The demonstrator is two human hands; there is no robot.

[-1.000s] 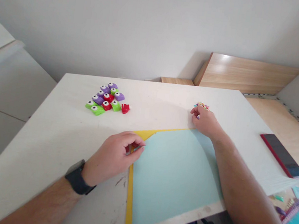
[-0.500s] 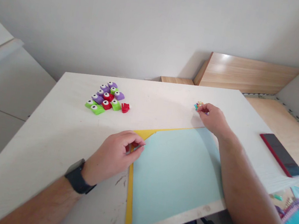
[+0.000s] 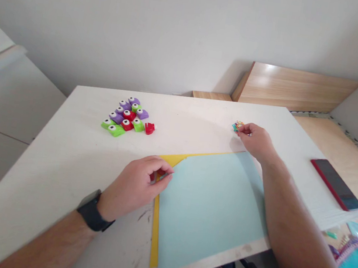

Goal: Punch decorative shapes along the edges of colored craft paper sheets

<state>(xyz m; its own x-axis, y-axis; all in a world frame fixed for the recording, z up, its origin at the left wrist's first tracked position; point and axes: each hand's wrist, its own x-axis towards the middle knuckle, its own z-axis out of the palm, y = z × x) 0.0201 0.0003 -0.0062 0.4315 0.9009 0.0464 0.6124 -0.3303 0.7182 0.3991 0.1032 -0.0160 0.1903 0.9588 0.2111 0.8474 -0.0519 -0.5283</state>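
Note:
My left hand (image 3: 141, 182), with a dark watch (image 3: 94, 213) on its wrist, is closed in a pinch above the left edge of a light blue sheet of paper (image 3: 211, 213). A bit of red shows between its curled fingers, but what it is I cannot make out. Under the blue sheet lies a yellow sheet (image 3: 155, 241), visible along the left and top edges. At the back right, my right hand (image 3: 255, 139) pinches at a little heap of small colourful bits (image 3: 237, 125). Its fingertips hide whatever is between them.
Several purple, green and red craft punches (image 3: 128, 115) with white round tops are grouped at the back left of the white table (image 3: 75, 146). One red punch (image 3: 149, 129) sits at the group's right. A phone with a red edge (image 3: 337, 184) lies at the right edge.
My right hand's fingertips have shifted very slightly at the heap of bits. My left hand keeps its pinch over the paper's edge.

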